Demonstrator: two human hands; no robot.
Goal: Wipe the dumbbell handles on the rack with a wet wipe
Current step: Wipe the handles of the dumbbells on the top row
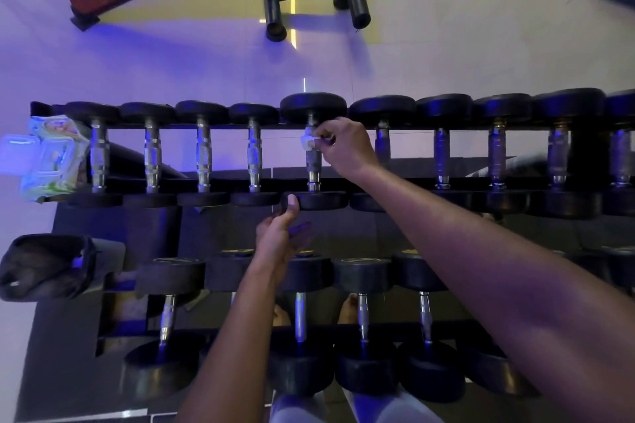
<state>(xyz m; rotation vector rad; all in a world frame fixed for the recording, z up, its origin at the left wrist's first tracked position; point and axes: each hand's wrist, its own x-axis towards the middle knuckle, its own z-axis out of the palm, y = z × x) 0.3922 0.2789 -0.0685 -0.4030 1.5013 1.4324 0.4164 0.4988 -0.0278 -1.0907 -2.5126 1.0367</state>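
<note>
Wipe on fifth handle, top row

Right hand (338, 144) pinches wipe (307, 143) against handle (313, 156). Left hand (280, 228), fingers loose, thumb on near head (318, 201). We should wrap the wipe round, drag it full length, steadying that head.

Seen from above, the right hand (338, 144) pinches a white wet wipe (308, 143) against the upper part of a dumbbell handle (313, 161) on the top tier of the rack (412, 182). The left hand (281, 233) touches that dumbbell's near black head (318, 200) with its thumb, fingers loose below. An opened pack of wipes (51, 154) lies at the rack's left end. A lower tier holds larger dumbbells (364, 326).
</note>
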